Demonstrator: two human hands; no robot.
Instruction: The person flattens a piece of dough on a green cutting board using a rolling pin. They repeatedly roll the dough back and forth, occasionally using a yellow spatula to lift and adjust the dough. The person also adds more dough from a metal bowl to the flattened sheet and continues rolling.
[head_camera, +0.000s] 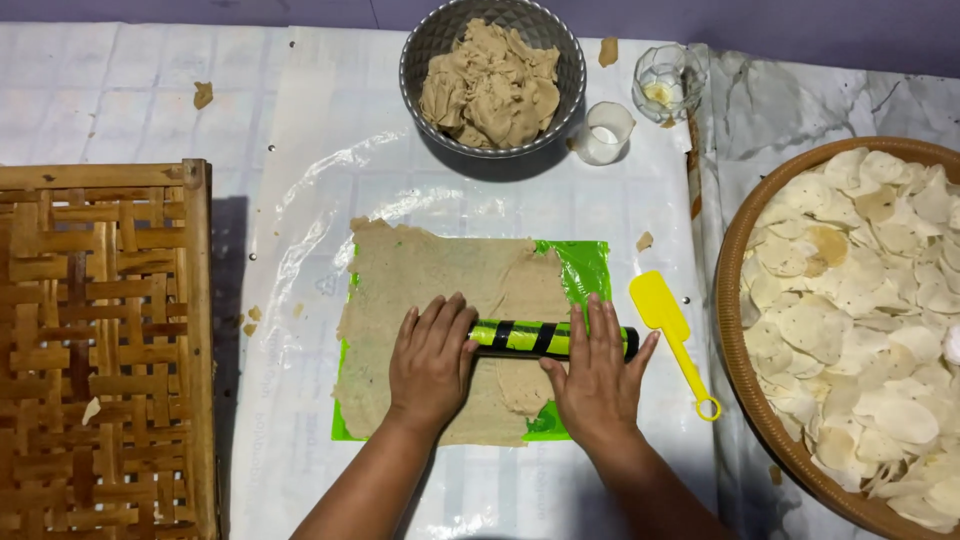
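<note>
A thin sheet of beige dough (430, 275) lies spread over a bright green plastic mat (585, 268) in the middle of the table. Across its lower part lies a green rolling pin with black bands (522, 338). My left hand (430, 362) presses palm-down on the pin's left end, fingers spread. My right hand (598, 368) presses palm-down on the pin's right end. Both hands rest on top of the pin rather than wrapping around it.
A grey bowl (425, 45) of dough lumps stands at the back. Beside it are a small white cup (606, 132) and a glass (668, 82). A yellow spatula (672, 335) lies right of the mat. A round basket (735, 300) of thin pale discs sits right; a woven bamboo tray (100, 340) left.
</note>
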